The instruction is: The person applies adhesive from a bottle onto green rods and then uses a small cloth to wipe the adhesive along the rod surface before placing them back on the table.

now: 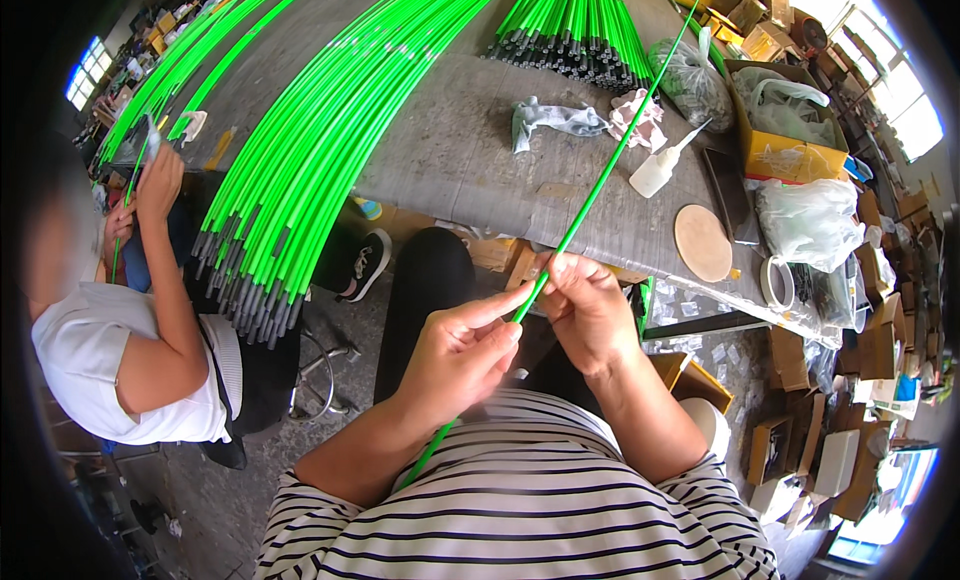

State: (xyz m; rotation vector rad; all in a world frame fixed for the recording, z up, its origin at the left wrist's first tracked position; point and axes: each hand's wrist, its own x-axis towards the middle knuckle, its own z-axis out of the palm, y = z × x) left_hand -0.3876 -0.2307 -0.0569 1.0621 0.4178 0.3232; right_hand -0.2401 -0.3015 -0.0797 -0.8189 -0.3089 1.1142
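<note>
Far left of the frame: a co-worker in a white top [110, 370], one forearm raised. Upper left: a loose group of green rods [215, 55] lies along the bench [430, 170]. Left of centre: a large rod bundle [340, 140] fans downward, its dark tips [265, 305] overhanging the front edge of the bench.

Lower centre: the left hand [460, 360] grasps a single green rod [597, 190] between thumb and fingers. The rod runs diagonally from below the left wrist, through both hands, to the upper right of centre, where its thin end crosses above the bench. Upper centre: a second rod bundle [570, 15] rests on the bench, dark ends facing the viewer. Below it lies a grey cloth item [558, 123].

Just right of centre: the right hand [585, 305] pinches the same rod, near the left fingertips. Beyond the rod, on the bench: crumpled paper [640, 125], a white nozzle bottle [653, 173] lying on its side, a filled clear bag [692, 88] and a round tan disc [703, 243]. Right: a yellow box [785, 160] holds plastic bags; a white ring [768, 283] stands near the bench corner.
</note>
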